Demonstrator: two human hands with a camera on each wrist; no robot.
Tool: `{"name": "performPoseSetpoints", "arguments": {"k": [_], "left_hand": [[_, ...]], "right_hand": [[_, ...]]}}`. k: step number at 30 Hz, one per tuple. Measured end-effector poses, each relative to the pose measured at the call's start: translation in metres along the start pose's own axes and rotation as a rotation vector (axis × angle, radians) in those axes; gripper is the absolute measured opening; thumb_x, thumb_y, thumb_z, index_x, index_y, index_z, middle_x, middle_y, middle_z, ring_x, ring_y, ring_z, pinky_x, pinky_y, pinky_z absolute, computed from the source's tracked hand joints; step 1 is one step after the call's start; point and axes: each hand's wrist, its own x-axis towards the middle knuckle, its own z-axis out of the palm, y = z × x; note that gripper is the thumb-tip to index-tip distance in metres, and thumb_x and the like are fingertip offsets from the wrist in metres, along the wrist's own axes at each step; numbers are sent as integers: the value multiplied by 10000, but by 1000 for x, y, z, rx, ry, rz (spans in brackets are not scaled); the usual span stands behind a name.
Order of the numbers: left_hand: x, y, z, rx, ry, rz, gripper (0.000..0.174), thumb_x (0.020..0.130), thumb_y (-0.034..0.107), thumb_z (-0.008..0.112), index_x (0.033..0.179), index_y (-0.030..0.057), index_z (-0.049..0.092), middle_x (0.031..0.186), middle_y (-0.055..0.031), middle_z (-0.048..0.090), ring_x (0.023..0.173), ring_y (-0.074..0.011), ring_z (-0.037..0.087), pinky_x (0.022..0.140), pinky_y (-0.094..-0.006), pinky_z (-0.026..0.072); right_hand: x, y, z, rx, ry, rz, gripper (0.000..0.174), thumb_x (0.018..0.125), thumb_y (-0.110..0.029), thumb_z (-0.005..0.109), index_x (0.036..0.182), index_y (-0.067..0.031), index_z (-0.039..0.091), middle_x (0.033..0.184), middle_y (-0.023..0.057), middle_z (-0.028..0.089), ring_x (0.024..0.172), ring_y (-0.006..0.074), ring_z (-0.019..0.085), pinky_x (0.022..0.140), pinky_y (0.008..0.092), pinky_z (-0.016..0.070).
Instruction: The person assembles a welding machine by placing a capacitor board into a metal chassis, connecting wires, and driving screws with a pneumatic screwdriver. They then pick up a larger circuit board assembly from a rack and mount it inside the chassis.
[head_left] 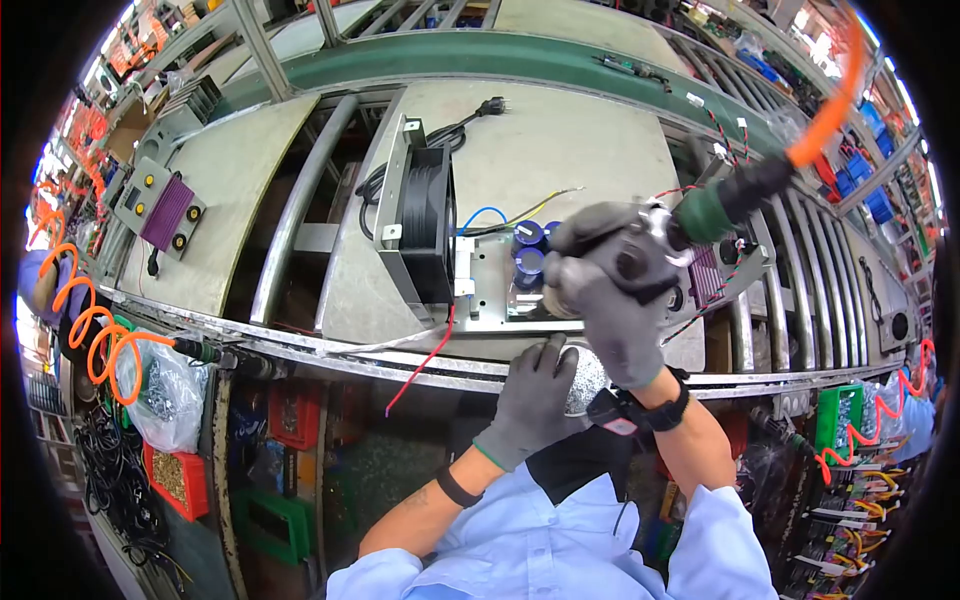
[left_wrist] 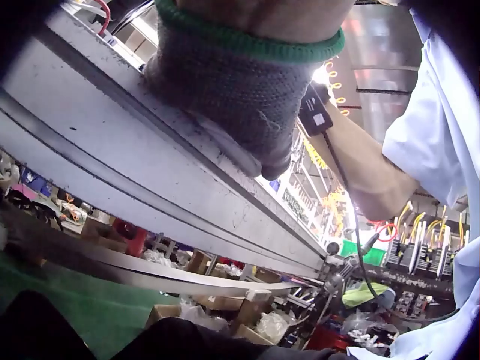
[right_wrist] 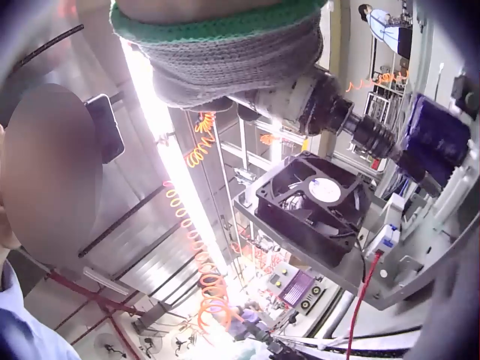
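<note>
My gloved right hand [head_left: 615, 310] grips an air screwdriver [head_left: 640, 255] with an orange hose at its back end. In the right wrist view the screwdriver's bit [right_wrist: 420, 172] points down into a metal chassis, beside a dark blue part [right_wrist: 436, 131]. The chassis [head_left: 490, 310] carries a black fan [head_left: 428, 225] and blue capacitors [head_left: 528, 265]. My gloved left hand [head_left: 535, 395] rests at the bench's front edge, its fingers extended over the rail. Right beside its thumb is a round, silvery heap of small pieces [head_left: 585, 382]; the right forearm partly covers its side.
A black power cord [head_left: 460, 130] lies behind the fan. One red wire [head_left: 425, 370] hangs over the front rail. Rollers [head_left: 800, 270] run to the right, and another chassis with a purple panel [head_left: 165, 212] stands left. Orange coiled hose [head_left: 95, 340] hangs at the left.
</note>
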Motion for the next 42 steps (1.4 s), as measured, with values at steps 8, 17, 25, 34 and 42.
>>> {"name": "performPoseSetpoints", "arguments": {"k": [8,17,25,34,42], "left_hand": [[-5,-8,8,-133,77,27,860,614,449,865,1294,13,566,1359,-209,511,1233,-382,508,1007,-499,441],[-7,-9,16,-102,142,29,834,629,485,846,1266,9,597,1324,-226,546,1198,-402,540,998,-502,453],[-6,-4,10,14,63,35,916,659,507,859,1314,-52,548,1380,-224,527,1195,-391,541,1021,-487,456],[-1,1,2,-34,143,63,886,658,474,885,1278,-62,550,1339,-260,557,1163,-407,560,998,-491,473],[0,0,6,-35,215,97,851,636,444,900,1233,-39,536,1287,-242,561,1080,-408,571,938,-495,490]], "right_hand": [[17,35,17,-198,-101,-109,185,788,54,682,961,-2,645,866,27,669,771,76,607,689,239,511],[23,48,21,-214,-90,-58,169,768,33,685,928,-2,645,822,-7,641,739,40,567,679,222,484],[-1,7,-4,-208,-165,-92,295,784,80,690,1054,-17,620,932,92,675,739,126,633,593,263,517],[-37,0,-64,-324,40,-32,202,792,106,686,965,5,660,902,61,694,817,112,655,744,280,549],[-42,13,-73,-284,88,79,239,783,126,678,989,8,650,916,68,695,821,118,664,742,276,555]]}}
